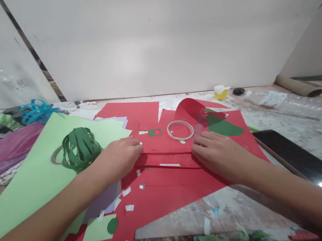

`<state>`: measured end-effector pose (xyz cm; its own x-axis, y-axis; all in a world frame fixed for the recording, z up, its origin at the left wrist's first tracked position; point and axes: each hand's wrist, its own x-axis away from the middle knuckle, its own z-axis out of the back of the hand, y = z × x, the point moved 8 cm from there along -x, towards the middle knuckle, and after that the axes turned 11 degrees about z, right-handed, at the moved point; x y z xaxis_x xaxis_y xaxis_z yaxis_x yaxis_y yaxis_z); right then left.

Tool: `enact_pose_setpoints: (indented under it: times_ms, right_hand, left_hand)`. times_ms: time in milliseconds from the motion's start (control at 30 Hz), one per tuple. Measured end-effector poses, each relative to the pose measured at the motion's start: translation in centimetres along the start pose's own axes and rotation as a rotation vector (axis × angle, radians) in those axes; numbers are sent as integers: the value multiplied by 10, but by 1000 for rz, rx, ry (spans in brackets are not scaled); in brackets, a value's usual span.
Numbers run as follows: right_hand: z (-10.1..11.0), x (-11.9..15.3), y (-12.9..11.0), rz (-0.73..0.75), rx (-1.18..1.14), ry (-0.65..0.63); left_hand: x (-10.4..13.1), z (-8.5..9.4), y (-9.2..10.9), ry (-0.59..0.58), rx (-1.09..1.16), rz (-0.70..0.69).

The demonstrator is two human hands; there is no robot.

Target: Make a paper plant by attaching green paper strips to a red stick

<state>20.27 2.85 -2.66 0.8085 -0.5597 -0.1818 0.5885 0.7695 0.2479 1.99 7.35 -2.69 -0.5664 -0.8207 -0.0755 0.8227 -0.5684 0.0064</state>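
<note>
I had the folded red paper band stretched crosswise between the two sets of fingers. My left hand had its fingers curled close together on the left end; my right hand had its fingers bent and gathered on the other. Both thumbs were hard to make out, so I could not tell how firmly each end was pinched.

By my reading, the folding was well along: two long edges ran from fingertips to fingertips. They looked slightly raised, so pressing the band fully flat seemed left, and I saw nothing that clearly fastened it.

Just beyond the fingers, a tape roll and a green paper square with a round hole lay on the red sheets. A dark green triangle sat past the right fingers. White paper scraps and a green paper disc lay nearer me than the left fingers, cutting already done. Left of those fingers, a dark green paper-strip ball rested formed on the light green sheet. Farther right, the smartphone lay on the counter.
</note>
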Motion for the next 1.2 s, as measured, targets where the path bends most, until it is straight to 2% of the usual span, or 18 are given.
enact_pose_setpoints:
  times_ms: [133, 233, 367, 533, 767, 933, 1067, 1200]
  right_hand:
    - [3, 0, 0, -13, -41, 18]
    - [3, 1, 5, -84, -163, 26]
    - [-3, 4, 21, -259, -390, 39]
    - [-11, 8, 33, -403, -542, 3]
    - [-8, 4, 27, -328, -528, -5]
    - [-6, 5, 22, -266, -450, 24]
    - [-4, 2, 15, -187, -332, 13]
    - [-1, -1, 5, -86, -148, 22]
  left_hand:
    - [2, -1, 4, -57, -92, -1]
    - [1, -3, 0, -73, -85, 32]
    - [-3, -2, -10, -50, 74, 81]
    - [-7, -4, -25, -96, 281, 170]
    - [-11, -11, -35, -204, 471, 234]
    - [-12, -17, -37, -270, 519, 216]
    - [-12, -15, -36, -214, 517, 221]
    - [-9, -5, -28, -78, 355, 206]
